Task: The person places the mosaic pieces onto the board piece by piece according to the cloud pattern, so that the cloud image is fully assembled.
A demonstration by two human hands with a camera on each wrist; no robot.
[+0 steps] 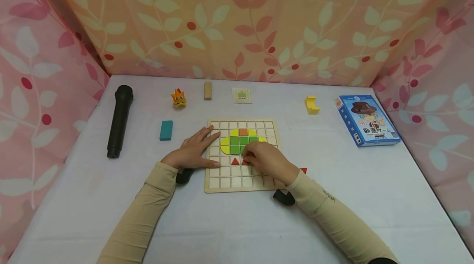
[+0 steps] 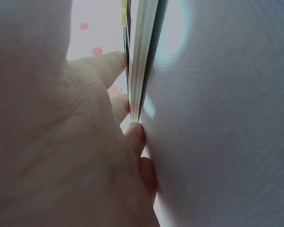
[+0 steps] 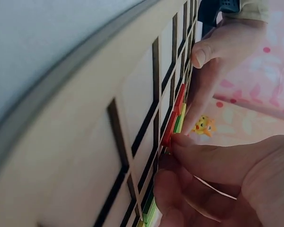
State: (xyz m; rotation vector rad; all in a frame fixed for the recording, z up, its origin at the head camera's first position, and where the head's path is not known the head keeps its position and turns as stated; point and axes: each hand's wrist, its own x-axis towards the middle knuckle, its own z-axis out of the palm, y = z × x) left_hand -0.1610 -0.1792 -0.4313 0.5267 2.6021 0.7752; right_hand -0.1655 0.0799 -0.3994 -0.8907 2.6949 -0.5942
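Note:
A square wooden grid board (image 1: 214, 183) lies on the table with green squares (image 1: 235, 145), yellow rounded corner pieces (image 1: 224, 146) and an orange square (image 1: 243, 132) set in its cells. Below them sits a red triangle (image 1: 235, 162). My right hand (image 1: 270, 161) pinches a second red triangle (image 3: 167, 134) between thumb and fingers, at the cell beside the first one. My left hand (image 1: 194, 148) rests along the board's left edge, its fingers spread and the thumb lying on the lower left cells. Another red triangle (image 1: 304, 170) shows past the right wrist, partly hidden.
A black microphone-shaped object (image 1: 119, 122) lies far left. Behind the board stand an orange toy figure (image 1: 179, 98), a wooden block (image 1: 207, 91), a pattern card (image 1: 242, 95) and a yellow piece (image 1: 312, 105). A teal block (image 1: 166, 130) lies left, a blue box (image 1: 368, 120) right.

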